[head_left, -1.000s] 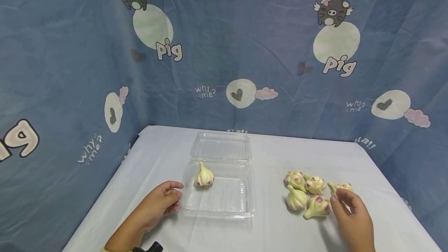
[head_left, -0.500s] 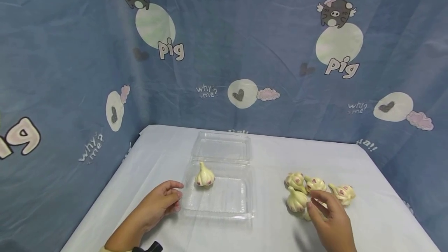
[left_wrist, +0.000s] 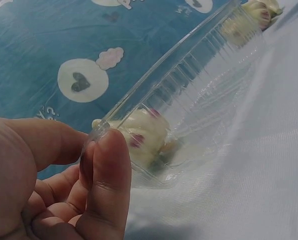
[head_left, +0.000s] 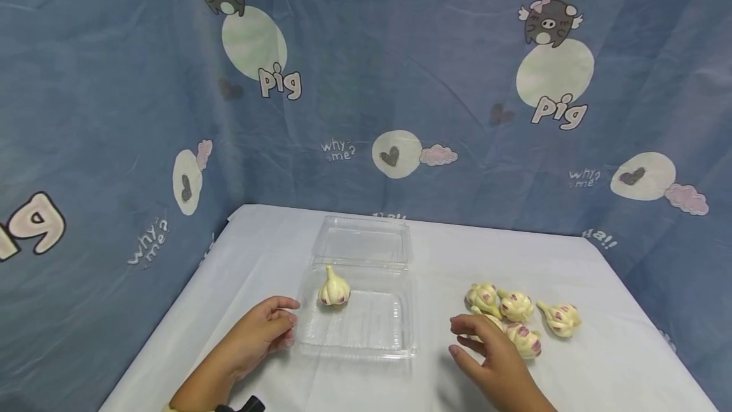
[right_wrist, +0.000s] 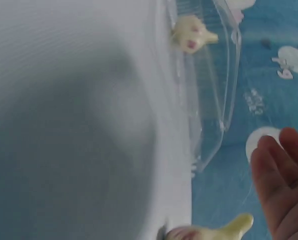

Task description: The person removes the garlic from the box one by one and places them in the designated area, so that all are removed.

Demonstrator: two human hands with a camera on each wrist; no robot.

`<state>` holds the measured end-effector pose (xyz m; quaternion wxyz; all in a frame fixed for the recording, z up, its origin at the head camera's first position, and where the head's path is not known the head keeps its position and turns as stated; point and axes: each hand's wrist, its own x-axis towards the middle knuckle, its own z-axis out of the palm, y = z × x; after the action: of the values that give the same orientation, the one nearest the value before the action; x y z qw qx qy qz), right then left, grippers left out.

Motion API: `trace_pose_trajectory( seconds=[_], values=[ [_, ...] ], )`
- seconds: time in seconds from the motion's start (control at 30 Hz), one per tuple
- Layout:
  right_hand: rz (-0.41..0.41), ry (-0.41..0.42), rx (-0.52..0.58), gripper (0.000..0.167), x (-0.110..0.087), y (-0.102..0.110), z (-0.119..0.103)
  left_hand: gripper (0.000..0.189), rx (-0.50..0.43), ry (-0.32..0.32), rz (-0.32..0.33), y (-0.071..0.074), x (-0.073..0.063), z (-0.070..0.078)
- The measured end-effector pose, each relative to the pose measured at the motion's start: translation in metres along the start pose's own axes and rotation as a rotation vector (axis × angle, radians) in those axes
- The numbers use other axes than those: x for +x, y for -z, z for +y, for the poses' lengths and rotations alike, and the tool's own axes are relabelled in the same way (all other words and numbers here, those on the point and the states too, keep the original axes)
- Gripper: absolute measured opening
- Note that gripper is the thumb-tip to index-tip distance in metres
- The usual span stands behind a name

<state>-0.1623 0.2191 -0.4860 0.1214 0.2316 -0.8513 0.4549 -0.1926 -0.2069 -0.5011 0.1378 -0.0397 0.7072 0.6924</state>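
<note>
A clear plastic clamshell box (head_left: 357, 342) lies with its lid laid back on the white table. One garlic bulb (head_left: 334, 287) sits in its left part. My left hand (head_left: 260, 332) pinches the box's left rim between thumb and forefinger, as the left wrist view shows up close. My right hand (head_left: 494, 358) is just left of and in front of a group of garlic bulbs (head_left: 516, 306), its fingers loosely bent and apart from the thumb, holding nothing. It partly hides one bulb. In the right wrist view the fingers (right_wrist: 284, 175) show against the blue cloth.
A single garlic bulb (head_left: 562, 320) lies to the right of the group. White cloth covers the table (head_left: 440, 259). Blue printed fabric (head_left: 366, 81) hangs behind it and at both sides. A dark band or device (head_left: 248, 404) shows at the left wrist.
My right hand has moved left, from the rightmost garlic bulb across the front of the group, with nothing in it. My left hand and the box stay put.
</note>
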Motion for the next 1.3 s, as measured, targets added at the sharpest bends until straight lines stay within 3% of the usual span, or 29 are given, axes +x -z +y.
trace_pose_trajectory(
  seconds=[0.23,0.4,0.57,1.0,1.3],
  values=[
    [-0.101,-0.034,0.048,0.041,0.018,-0.010,-0.010,0.043,-0.006,-0.008,-0.013,0.002,-0.001,-0.001],
    [-0.168,-0.057,0.171,0.040,0.030,-0.018,-0.021,0.043,0.000,-0.014,-0.018,0.000,-0.001,-0.001],
    [-0.220,-0.070,0.227,0.039,0.041,-0.024,-0.029,0.042,-0.003,-0.010,0.001,-0.001,0.000,-0.001],
    [-0.278,-0.042,0.169,0.044,0.063,-0.045,-0.030,0.041,-0.010,-0.012,-0.009,0.000,-0.001,-0.002],
    [-0.384,-0.094,0.151,0.048,0.076,-0.056,-0.039,0.041,-0.010,-0.012,-0.011,0.000,-0.001,0.000]
  ],
)
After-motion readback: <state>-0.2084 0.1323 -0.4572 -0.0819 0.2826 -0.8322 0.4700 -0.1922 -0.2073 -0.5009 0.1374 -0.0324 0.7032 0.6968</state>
